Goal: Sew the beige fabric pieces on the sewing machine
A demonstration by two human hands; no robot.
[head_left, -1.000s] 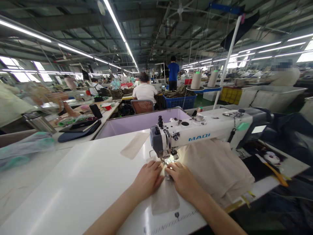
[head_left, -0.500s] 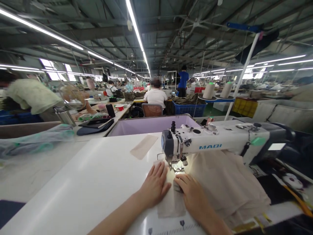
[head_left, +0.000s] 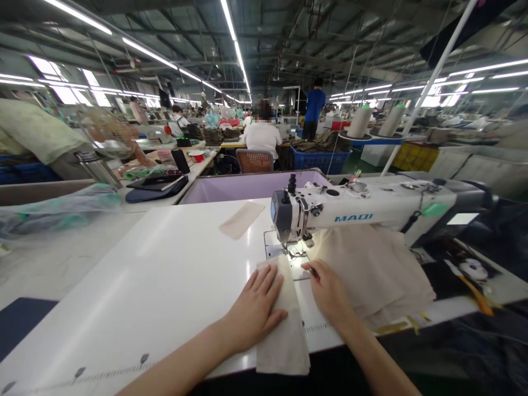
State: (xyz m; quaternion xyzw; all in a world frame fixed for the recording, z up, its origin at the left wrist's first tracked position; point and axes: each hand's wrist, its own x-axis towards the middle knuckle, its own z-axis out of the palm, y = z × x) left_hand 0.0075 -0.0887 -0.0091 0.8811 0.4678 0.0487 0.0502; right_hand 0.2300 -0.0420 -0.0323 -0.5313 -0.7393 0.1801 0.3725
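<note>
Likely soft and light, the cloth point(head_left: 284, 349) suits edge holds; left hand point(head_left: 259, 308) spread atop, right hand point(head_left: 330, 290) pinching a dark object point(head_left: 314, 271).

A white surface point(head_left: 165, 275) was occupied by a sewing machine point(head_left: 355, 209), a long beige strip point(head_left: 287, 335), a smaller beige piece point(head_left: 242, 220) and bunched fabric point(head_left: 371, 275).

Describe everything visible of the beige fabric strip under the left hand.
The beige fabric strip is long, narrow and pale, apparently matte woven cloth. It lies mostly flat on the white sewing table, running lengthwise toward the wearer. Its far end sits beside the presser foot; its near end reaches past the table's front edge. The left hand rests palm down over its left side, hiding part of it.
</note>
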